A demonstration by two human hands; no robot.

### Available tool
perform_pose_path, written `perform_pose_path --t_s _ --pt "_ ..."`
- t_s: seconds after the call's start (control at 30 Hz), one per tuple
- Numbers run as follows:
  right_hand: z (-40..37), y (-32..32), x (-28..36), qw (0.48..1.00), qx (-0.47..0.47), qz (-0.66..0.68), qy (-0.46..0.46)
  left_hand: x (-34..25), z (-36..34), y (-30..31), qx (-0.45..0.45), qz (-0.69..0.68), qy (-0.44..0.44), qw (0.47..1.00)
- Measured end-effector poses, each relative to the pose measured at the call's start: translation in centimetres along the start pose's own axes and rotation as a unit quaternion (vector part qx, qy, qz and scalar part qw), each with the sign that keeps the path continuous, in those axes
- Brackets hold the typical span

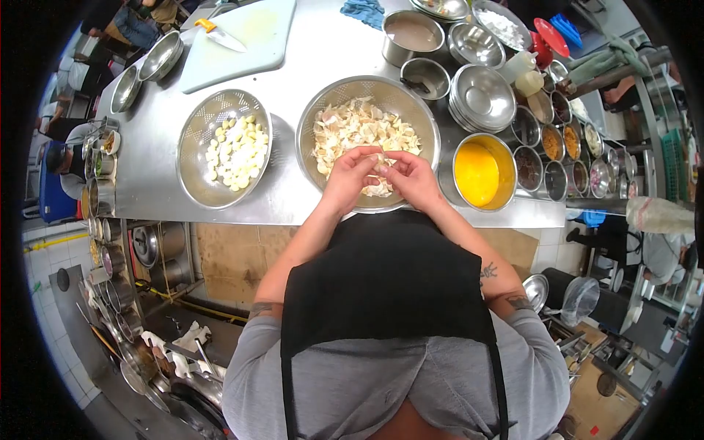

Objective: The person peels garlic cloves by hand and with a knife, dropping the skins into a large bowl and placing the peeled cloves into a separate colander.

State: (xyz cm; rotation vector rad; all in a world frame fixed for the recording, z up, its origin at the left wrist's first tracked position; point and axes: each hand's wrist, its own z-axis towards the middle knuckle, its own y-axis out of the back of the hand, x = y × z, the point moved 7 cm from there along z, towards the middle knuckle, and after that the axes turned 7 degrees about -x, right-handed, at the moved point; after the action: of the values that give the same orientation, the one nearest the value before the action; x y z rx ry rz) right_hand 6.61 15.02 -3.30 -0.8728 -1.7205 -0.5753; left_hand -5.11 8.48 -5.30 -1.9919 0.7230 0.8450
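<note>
Both hands meet above the near side of a large metal bowl [302, 139] filled with garlic skins and unpeeled cloves [359, 125]. My left hand [353, 176] and my right hand [412, 180] pinch a small garlic clove [380, 166] between their fingertips. The fingers partly cover that clove. To the left stands a perforated metal colander [192, 158], and peeled garlic cloves [238, 152] lie in it, pale and smooth. A metal pot [506, 158] of bright yellow liquid stands just right of the bowl.
A pale cutting board [249, 51] with an orange-handled knife [220, 35] lies at the back left. Stacked metal bowls [482, 95], a pot of brownish liquid [412, 35] and several ingredient containers crowd the right. A blue cloth [363, 11] lies at the back.
</note>
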Motion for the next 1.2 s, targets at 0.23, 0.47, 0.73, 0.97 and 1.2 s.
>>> perform_pose_path --t_s 0.23,0.47,0.73,0.97,1.2 --pt "0.8 0.5 -1.0 0.999 -0.032 -0.008 -0.037 -0.2 -0.8 0.4 -0.032 0.031 -0.02 0.999" --pt "0.6 0.0 -0.7 0.998 0.014 0.037 -0.041 0.0 -0.6 1.2 -0.07 -0.06 -0.008 0.996" --pt "0.5 0.5 -0.9 0.998 0.004 0.048 -0.034 -0.3 -1.0 0.0 -0.013 0.141 -0.032 0.989" --pt "0.6 0.9 -0.3 1.0 -0.013 0.0 -0.021 0.5 -0.7 0.4 -0.058 0.086 -0.059 0.993" --pt "0.4 0.4 0.1 0.998 0.001 -0.057 0.033 0.6 -1.1 0.2 -0.038 0.087 -0.053 0.994"
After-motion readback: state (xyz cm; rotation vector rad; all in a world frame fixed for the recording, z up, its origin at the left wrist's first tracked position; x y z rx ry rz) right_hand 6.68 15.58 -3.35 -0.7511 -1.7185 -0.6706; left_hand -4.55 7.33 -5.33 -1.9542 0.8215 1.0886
